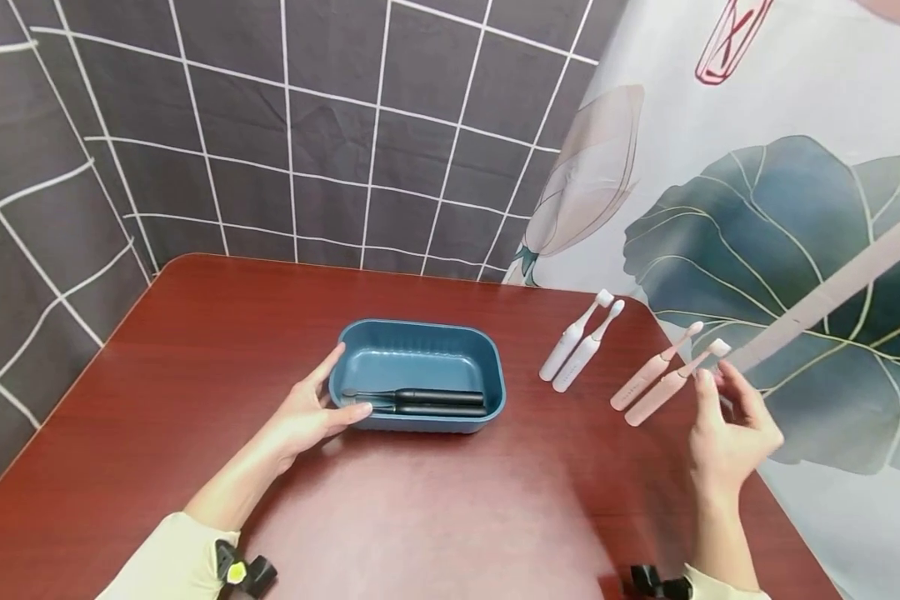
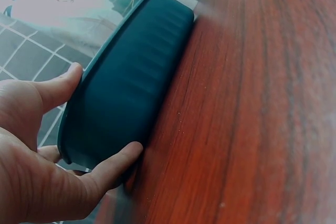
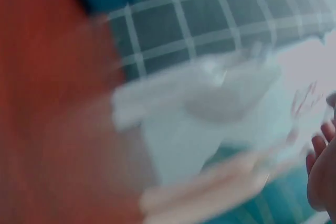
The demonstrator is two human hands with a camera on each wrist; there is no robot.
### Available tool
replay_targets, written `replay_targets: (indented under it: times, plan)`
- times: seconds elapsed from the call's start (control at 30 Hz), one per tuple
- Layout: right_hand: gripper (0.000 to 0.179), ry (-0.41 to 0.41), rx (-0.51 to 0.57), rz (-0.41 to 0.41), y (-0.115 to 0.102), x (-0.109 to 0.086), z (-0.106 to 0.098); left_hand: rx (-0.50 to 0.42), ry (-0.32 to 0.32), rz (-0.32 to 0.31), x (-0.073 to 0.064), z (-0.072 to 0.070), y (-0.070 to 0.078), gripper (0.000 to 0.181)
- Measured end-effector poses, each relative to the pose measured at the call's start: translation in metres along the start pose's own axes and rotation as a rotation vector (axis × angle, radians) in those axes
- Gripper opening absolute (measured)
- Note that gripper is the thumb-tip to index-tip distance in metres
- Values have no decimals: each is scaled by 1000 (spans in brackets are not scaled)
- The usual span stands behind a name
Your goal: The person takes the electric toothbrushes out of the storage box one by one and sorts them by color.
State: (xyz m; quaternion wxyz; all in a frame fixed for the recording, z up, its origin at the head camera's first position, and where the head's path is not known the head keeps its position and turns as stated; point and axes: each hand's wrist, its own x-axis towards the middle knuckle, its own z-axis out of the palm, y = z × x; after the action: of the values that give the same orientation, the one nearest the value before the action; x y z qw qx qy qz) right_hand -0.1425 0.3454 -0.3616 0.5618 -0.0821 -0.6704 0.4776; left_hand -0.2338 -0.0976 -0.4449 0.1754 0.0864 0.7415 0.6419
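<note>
My left hand (image 1: 311, 417) grips the left end of a blue rectangular box (image 1: 420, 327), thumb at the near rim and fingers at the far left corner. Inside the box two black electric toothbrushes (image 1: 442, 398) lie side by side along the near wall. In the left wrist view the box (image 2: 126, 77) shows its ribbed outer side, low over the wood. At the right, my right hand (image 1: 731, 433) hovers by the heads of two pink electric toothbrushes (image 1: 656, 396), thumb and fingers loosely bent and holding nothing. The right wrist view is blurred, with the hand (image 3: 323, 174) at its edge.
Two white electric toothbrushes (image 1: 581, 346) lie between the box and the pink pair. The red-brown wooden table (image 1: 195, 350) meets a dark grid-patterned cloth (image 1: 330, 125) behind and a leaf-printed cloth (image 1: 795, 225) at the right.
</note>
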Motion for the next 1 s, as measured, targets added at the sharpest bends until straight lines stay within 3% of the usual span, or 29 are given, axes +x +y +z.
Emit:
replay_targets:
  times: [0.1,0.23,0.3,0.4,0.53,0.63,0.73,1.0]
  plan:
    - [24,-189,81,-177,-31,-5,31,-1,13,3,0,-2,3,101]
    - [38,-639,55,-339,-51,-22,82,-13,16,0,-1,-3,4,101]
    - [49,-883,-8,-370,-48,-35,107,-11,16,2,-1,-2,4,101]
    - [62,-1211,-144,-351,-37,-57,141,-10,21,6,0,0,2,101]
    - [58,-1493,-349,-358,-23,-91,179,-10,26,7,1,3,1,99]
    - [49,-1593,-499,-408,-12,-113,198,-4,29,7,2,4,0,97]
    - [43,-1618,-582,-417,-2,-124,206,1,21,12,4,6,1,96]
    - [42,-1602,-542,-405,4,-130,210,6,36,15,2,4,0,97]
